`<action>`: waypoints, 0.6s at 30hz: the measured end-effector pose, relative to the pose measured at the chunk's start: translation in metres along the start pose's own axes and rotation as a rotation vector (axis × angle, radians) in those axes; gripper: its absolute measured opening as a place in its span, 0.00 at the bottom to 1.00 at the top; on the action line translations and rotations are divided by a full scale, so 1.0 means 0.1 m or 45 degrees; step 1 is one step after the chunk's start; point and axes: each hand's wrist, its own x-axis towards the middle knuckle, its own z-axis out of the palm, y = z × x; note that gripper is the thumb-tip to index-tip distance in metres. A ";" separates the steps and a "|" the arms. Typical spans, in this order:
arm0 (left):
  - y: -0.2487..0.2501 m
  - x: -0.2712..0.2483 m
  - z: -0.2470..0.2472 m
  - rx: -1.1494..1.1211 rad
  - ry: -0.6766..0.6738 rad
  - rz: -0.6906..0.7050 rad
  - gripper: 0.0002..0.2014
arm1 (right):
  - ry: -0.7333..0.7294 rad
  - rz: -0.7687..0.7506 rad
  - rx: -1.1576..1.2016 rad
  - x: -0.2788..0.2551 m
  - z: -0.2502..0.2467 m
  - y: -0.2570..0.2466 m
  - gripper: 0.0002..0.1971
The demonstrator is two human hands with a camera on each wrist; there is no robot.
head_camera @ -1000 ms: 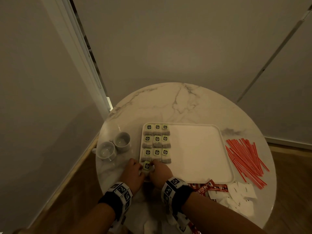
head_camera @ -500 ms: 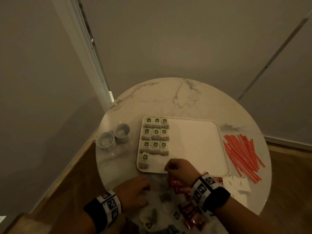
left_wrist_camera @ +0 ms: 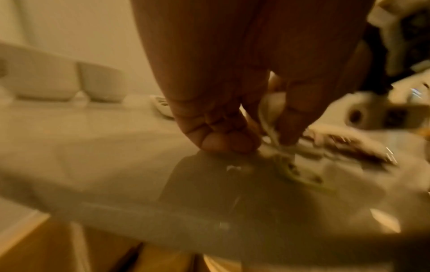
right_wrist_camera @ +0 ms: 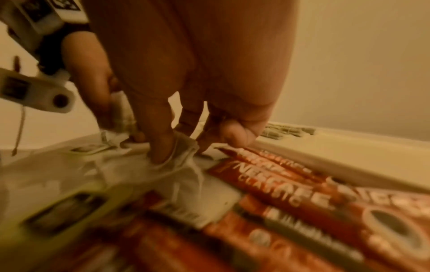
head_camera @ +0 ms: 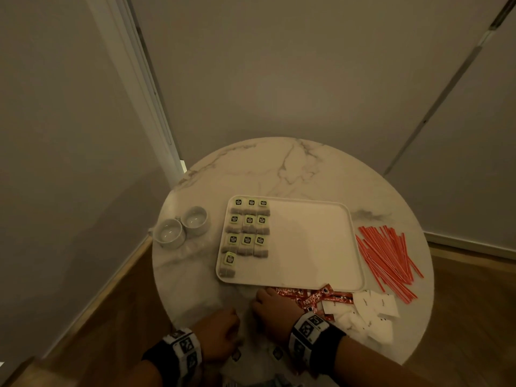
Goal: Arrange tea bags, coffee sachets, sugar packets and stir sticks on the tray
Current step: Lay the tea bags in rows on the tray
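Reaching down at the near edge of the round marble table [head_camera: 293, 169], both hands work in a loose heap of tea bags [head_camera: 276, 353]. The left hand [head_camera: 220, 333] has its fingers curled, thumb and fingertips [left_wrist_camera: 223, 141] pinching the pale paper of one tea bag [left_wrist_camera: 270, 110] against the tabletop. The right hand [head_camera: 272, 308], just beside it, has its fingers bent downward, and its fingertip [right_wrist_camera: 160, 150] presses into the gauzy white pouch of another tea bag [right_wrist_camera: 167, 171]; whether it actually grips the pouch I cannot tell. Red Nescafé coffee sachets [head_camera: 315, 296] lie scattered right of that hand, touching the tray's near rim, with white sugar packets [head_camera: 368, 311] piled just beyond them to the right. The white rectangular tray [head_camera: 312, 241] sits mid-table, holding ten tea bags [head_camera: 248, 227] along its left side: three rows of three and a single one nearest. Red stir sticks [head_camera: 388, 258] fan out right of the tray. Two white cups [head_camera: 181, 227] stand touching, left of it.
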 end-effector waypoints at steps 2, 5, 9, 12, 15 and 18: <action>0.02 -0.03 -0.12 -0.398 0.120 -0.067 0.16 | -0.049 0.032 0.105 -0.02 -0.10 0.05 0.13; 0.11 -0.09 -0.33 -1.005 0.443 -0.149 0.04 | 0.022 0.130 0.503 -0.09 -0.27 0.16 0.07; 0.36 -0.17 -0.63 -1.783 0.679 -0.201 0.13 | 0.170 0.175 1.338 -0.25 -0.51 0.34 0.14; 0.48 -0.17 -0.76 -1.857 0.634 -0.096 0.23 | 0.256 0.053 1.668 -0.38 -0.73 0.39 0.17; 0.58 -0.11 -0.84 -1.809 0.575 0.011 0.21 | 0.342 -0.044 1.711 -0.48 -0.91 0.37 0.12; 0.69 -0.09 -0.93 -1.544 0.504 0.075 0.24 | 0.428 -0.086 1.802 -0.55 -1.03 0.33 0.10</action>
